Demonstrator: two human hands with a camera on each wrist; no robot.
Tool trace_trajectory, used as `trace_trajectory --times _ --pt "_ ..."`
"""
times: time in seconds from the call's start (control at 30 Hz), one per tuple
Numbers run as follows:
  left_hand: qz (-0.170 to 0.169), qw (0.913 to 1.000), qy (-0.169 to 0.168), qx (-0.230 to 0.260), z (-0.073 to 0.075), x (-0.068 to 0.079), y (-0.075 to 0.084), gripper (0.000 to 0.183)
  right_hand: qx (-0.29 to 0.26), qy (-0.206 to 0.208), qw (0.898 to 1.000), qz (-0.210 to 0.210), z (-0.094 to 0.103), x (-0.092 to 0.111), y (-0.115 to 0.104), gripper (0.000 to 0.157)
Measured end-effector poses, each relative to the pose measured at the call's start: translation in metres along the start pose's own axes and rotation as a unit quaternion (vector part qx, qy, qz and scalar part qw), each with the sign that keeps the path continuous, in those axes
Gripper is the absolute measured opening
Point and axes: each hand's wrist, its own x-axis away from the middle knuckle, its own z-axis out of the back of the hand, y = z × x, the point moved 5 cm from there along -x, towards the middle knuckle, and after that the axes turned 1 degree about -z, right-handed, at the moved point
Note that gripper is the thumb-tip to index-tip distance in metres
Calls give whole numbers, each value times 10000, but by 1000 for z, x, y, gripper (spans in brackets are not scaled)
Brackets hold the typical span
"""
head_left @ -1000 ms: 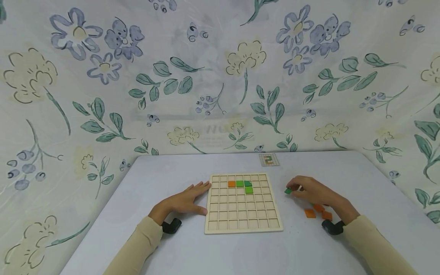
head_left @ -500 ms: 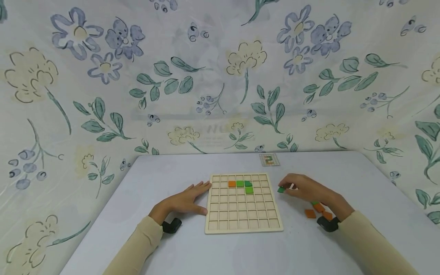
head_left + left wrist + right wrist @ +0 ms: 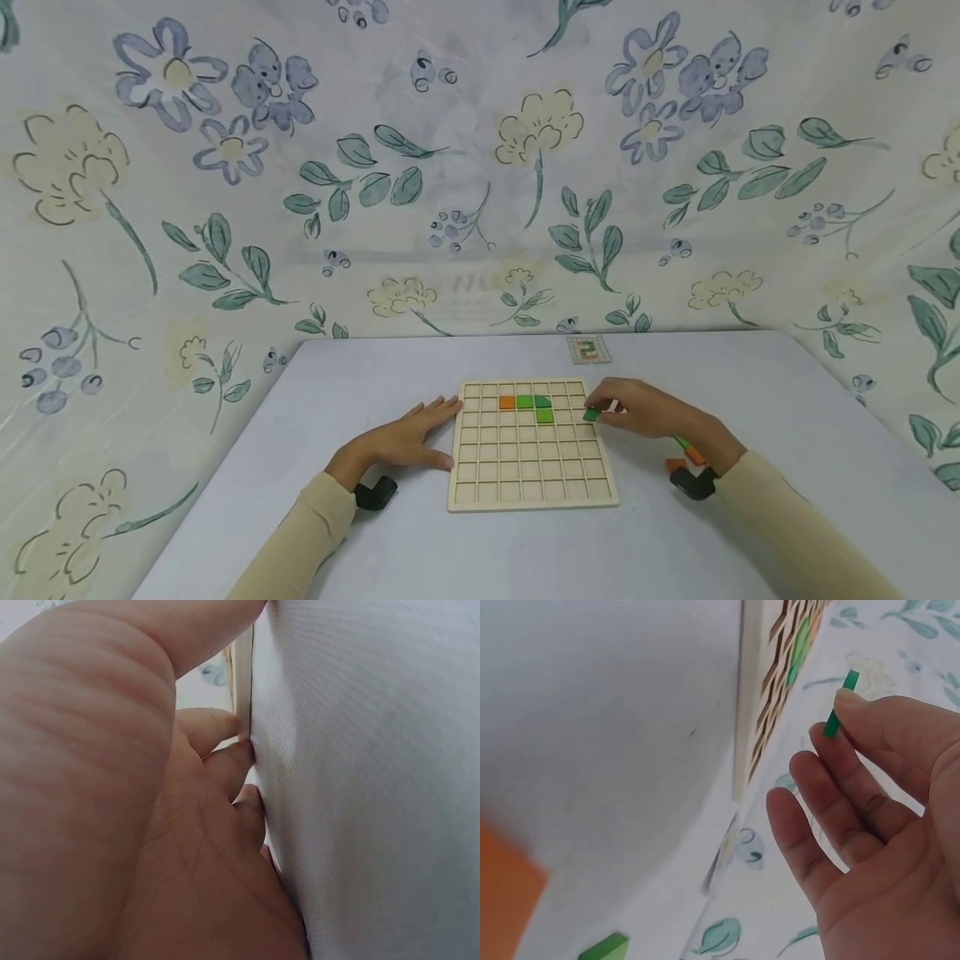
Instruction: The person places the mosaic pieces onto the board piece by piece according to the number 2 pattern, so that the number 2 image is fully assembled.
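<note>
A square wooden grid board (image 3: 529,461) lies on the white table. In its upper rows sit an orange square tile (image 3: 507,402), two light green square tiles (image 3: 525,402) and a dark green tile with one rounded corner (image 3: 542,402). My right hand (image 3: 641,408) pinches a dark green tile (image 3: 591,414) between thumb and forefinger, over the board's right edge. The right wrist view shows that thin green tile (image 3: 841,703) edge-on, the other fingers loosely bent. My left hand (image 3: 408,435) lies on the table with spread fingers, fingertips and thumb right at the board's left edge.
Orange tiles (image 3: 676,465) and a light green tile (image 3: 682,442) lie right of the board, partly hidden by the right wrist. A small card with a printed grid pattern (image 3: 588,350) lies at the back. A flowered cloth (image 3: 465,167) hangs behind the table.
My right hand has moved left with the dark green tile, from beside the loose tiles to the board's right edge. The left hand has stayed in place.
</note>
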Motion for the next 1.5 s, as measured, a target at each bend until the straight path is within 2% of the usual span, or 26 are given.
trace_trajectory --times 0.27,0.7,1.2,1.5 --pt "22 10000 -29 41 2 1 1 103 -69 -99 9999 101 -4 -13 -9 23" --pt "-6 10000 16 1 1 1 -2 104 -165 -216 9984 496 -6 -28 -30 23" --pt "-48 10000 -14 40 3 2 1 103 -324 -338 9976 513 -24 -47 -40 22" --pt "56 10000 -28 43 1 2 -1 102 -312 -453 9967 603 -32 -53 -45 20"
